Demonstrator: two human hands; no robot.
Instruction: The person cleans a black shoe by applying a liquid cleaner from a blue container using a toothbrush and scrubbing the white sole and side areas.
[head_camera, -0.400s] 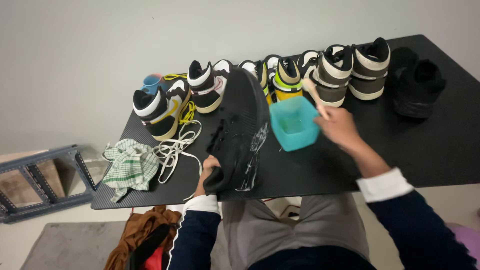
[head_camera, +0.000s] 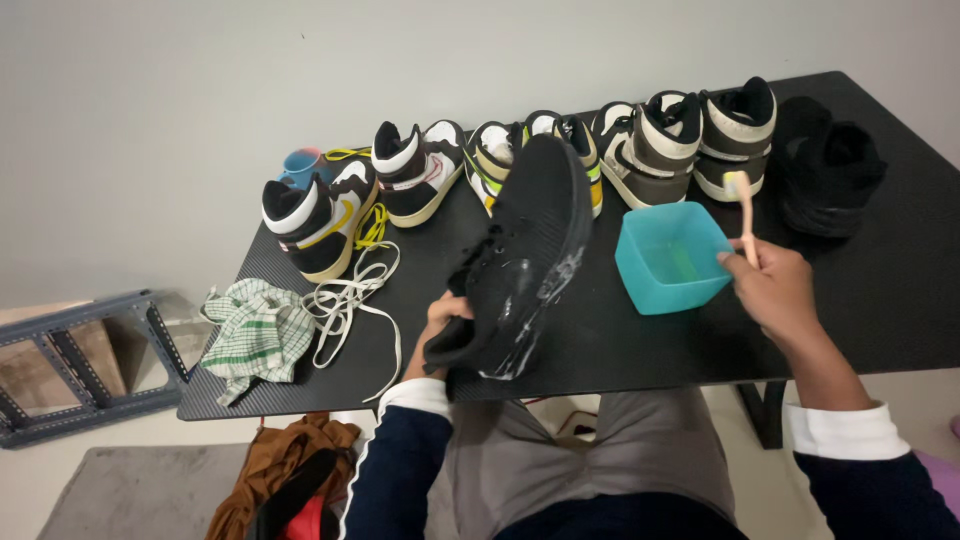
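My left hand (head_camera: 443, 318) grips the heel end of a black sneaker (head_camera: 525, 250), held tilted over the black table (head_camera: 900, 290); white soapy foam streaks the shoe's side. To the right, my right hand (head_camera: 772, 288) holds a toothbrush (head_camera: 744, 205) upright, bristles at the top, just right of a teal square tub (head_camera: 668, 258) with a little liquid in it.
A row of high-top sneakers (head_camera: 420, 180) lines the table's back edge, with black shoes (head_camera: 830, 175) at far right. Loose white laces (head_camera: 350, 300), yellow laces (head_camera: 372, 225), a checked green cloth (head_camera: 252, 335) and a blue cup (head_camera: 300, 165) lie left. A metal rack (head_camera: 80, 360) stands on the floor.
My right hand has drawn back to the right of the tub and raised the toothbrush upright. The black sneaker stays in my left hand.
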